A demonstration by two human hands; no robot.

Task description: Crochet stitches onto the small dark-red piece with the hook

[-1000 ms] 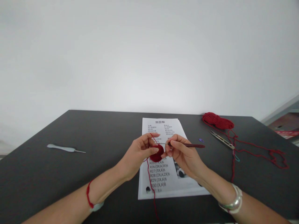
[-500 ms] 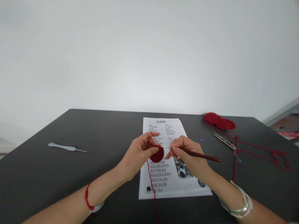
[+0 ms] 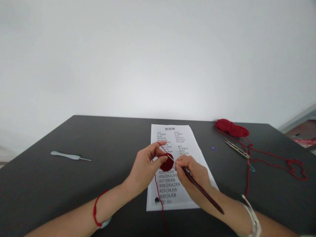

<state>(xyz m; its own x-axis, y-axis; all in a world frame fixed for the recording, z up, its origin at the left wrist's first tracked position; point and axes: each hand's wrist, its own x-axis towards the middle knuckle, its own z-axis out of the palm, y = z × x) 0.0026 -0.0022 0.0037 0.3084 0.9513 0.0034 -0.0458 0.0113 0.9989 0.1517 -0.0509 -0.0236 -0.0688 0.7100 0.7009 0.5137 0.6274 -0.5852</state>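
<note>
My left grip (image 3: 145, 161) is pinched, thumb against fingers, on the edge of a small dark red round piece (image 3: 168, 165). A red strand (image 3: 158, 189) crosses near the raised index finger, and a length of it hangs below this grip towards me. My right grip (image 3: 194, 171) is closed on a dark-handled hook (image 3: 206, 192); the handle slants back over my wrist, and the thin metal end reaches left to the top of the round piece, between my two grips. I can't make out whether its tip is inside a stitch.

Under both grips a printed sheet (image 3: 179, 200) lies on the dark worktop (image 3: 111, 138). Well to the left of my left grip rests a pale-handled hook (image 3: 66, 155). Beyond my right grip and to its right are a small purple marker (image 3: 214, 149), then metal snips (image 3: 236, 148), with a red skein (image 3: 231, 128) farther off behind them. Loose red yarn (image 3: 291, 163) trails to the right of the snips, and a teal marker (image 3: 251, 168) lies just beside their near end.
</note>
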